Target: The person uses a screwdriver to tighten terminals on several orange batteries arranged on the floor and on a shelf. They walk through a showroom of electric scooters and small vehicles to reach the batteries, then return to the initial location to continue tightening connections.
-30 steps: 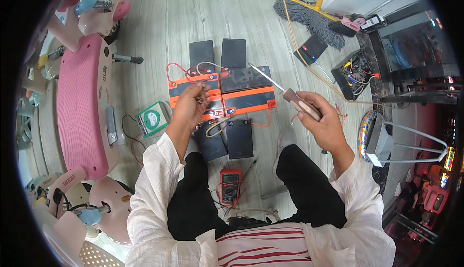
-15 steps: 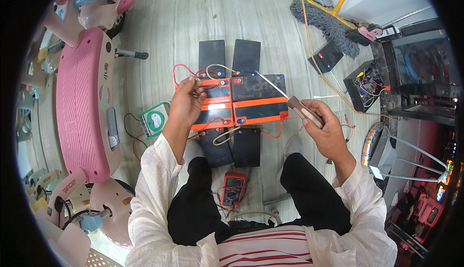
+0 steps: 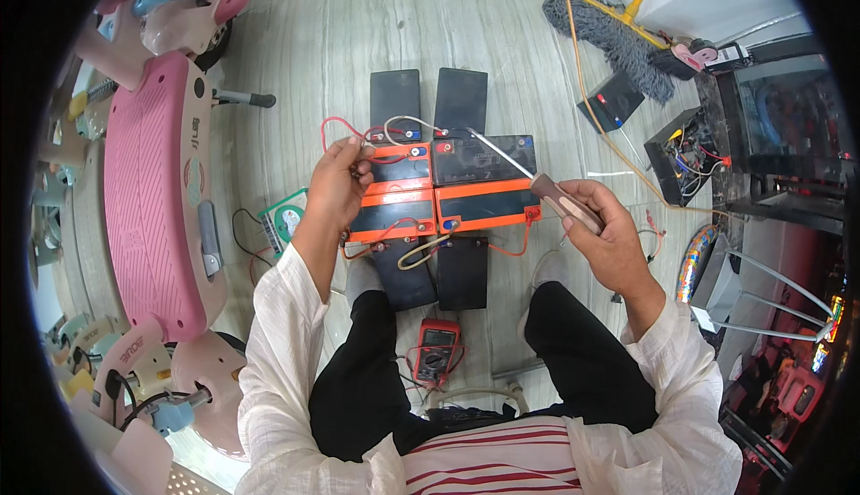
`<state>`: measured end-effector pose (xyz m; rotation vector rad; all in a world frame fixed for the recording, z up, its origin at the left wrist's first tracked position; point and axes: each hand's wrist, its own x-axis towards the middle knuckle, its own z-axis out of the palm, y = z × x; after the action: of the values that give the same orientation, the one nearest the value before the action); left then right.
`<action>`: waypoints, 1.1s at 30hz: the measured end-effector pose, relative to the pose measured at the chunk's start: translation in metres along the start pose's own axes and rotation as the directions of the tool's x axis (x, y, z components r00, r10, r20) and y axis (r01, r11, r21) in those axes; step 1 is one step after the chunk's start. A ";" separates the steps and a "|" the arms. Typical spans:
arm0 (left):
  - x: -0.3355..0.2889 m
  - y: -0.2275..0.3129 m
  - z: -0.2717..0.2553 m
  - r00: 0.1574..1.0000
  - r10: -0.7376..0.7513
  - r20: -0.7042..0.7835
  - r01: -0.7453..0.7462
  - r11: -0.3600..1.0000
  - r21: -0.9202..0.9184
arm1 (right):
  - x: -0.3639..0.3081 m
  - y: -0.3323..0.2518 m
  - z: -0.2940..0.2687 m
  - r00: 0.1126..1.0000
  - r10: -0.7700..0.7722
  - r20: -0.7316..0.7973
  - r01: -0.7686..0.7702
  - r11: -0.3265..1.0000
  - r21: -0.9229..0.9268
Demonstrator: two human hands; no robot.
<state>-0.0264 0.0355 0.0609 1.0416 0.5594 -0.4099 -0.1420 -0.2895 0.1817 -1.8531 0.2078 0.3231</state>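
My right hand [image 3: 611,231] grips a screwdriver [image 3: 554,195] by its brown and tan handle. The screwdriver's shaft slants up and left, its tip at the near edge of the far right black battery [image 3: 462,101]. Pinched fingers of my left hand [image 3: 337,181] are over the left orange-and-black battery [image 3: 403,171]; what they hold is too small to make out. A red wire [image 3: 333,120] loops beside those fingers. A pale wire [image 3: 403,119] arches between the two far black batteries. More batteries sit together below, joined by a beige wire [image 3: 414,260] and red wires.
A red multimeter [image 3: 436,352] lies between my feet. Left stand a green-and-white device [image 3: 287,219] and a pink scooter [image 3: 152,199]. At the right are a loose black battery [image 3: 613,101], an open box of wires [image 3: 685,159], a grey mop [image 3: 609,43] and an orange cable [image 3: 573,38].
The view has shifted slightly. Both hands keep nearly the same places over the batteries, and the screwdriver tip stays by the far right black battery's near edge.
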 end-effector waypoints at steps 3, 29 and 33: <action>0.014 0.015 0.005 0.997 -0.004 0.073 -0.007 0.988 0.157 | 0.001 -0.002 0.001 1.000 0.005 0.017 -0.005 1.000 0.023; 0.082 -0.017 0.045 0.978 0.208 -0.018 0.050 -0.150 0.987 | -0.008 0.002 -0.007 0.999 0.030 0.017 -0.030 0.999 0.027; 0.086 -0.019 0.049 0.983 0.180 -0.046 0.054 -0.041 0.998 | -0.008 0.002 -0.008 0.999 0.027 0.020 -0.028 0.999 0.042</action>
<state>0.0422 -0.0212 0.0141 2.6537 0.2393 -0.6836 -0.1496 -0.2978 0.1846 -1.8064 0.2250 0.3532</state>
